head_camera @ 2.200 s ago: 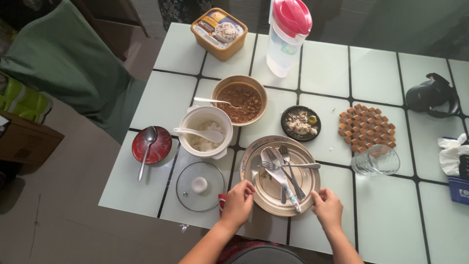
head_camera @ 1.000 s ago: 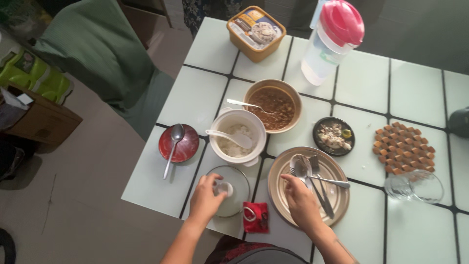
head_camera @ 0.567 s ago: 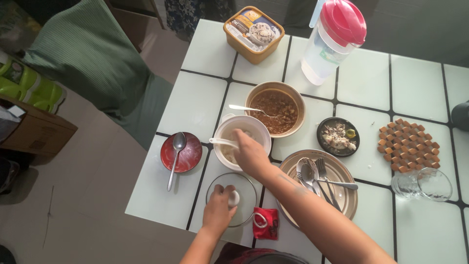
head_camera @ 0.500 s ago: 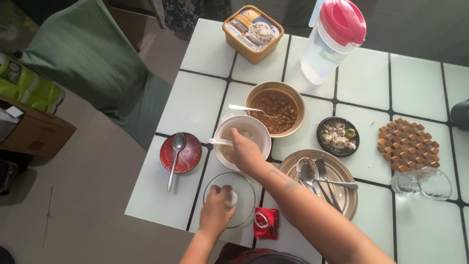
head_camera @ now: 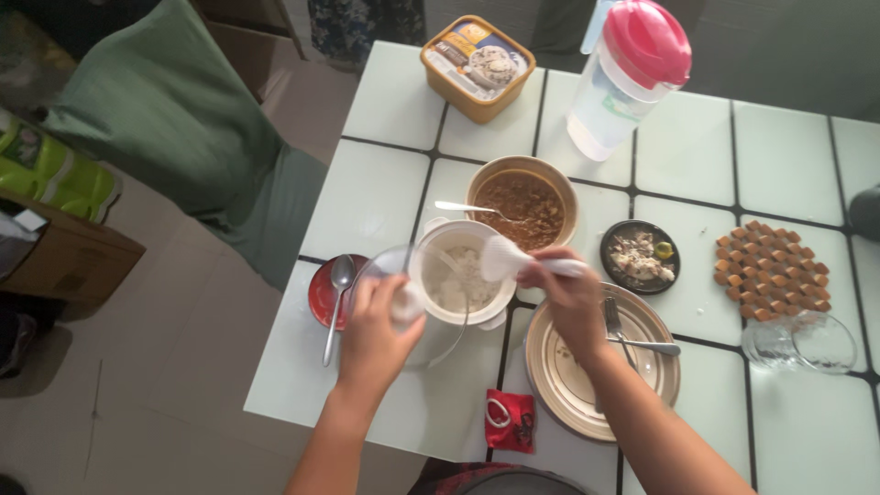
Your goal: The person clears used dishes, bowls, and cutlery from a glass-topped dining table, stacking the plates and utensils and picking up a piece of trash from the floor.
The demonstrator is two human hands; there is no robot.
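Rice pot (head_camera: 463, 280), white, near table's (head_camera: 385, 197) left edge: your left hand (head_camera: 376, 335) grips the glass lid (head_camera: 394, 275); right hand (head_camera: 573, 293) clasps the white ladle (head_camera: 513, 261). Keep lid level, ladle clear of rim.

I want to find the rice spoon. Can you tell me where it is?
Look at the white rice pot near the table's front left. Just above its right rim, the right hand holds the white plastic spoon. The other spoons are metal.

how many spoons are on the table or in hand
3: a metal spoon resting on the red dish, a metal one in the brown bowl, and a white rice spoon in the right hand. More may hide under the hands.
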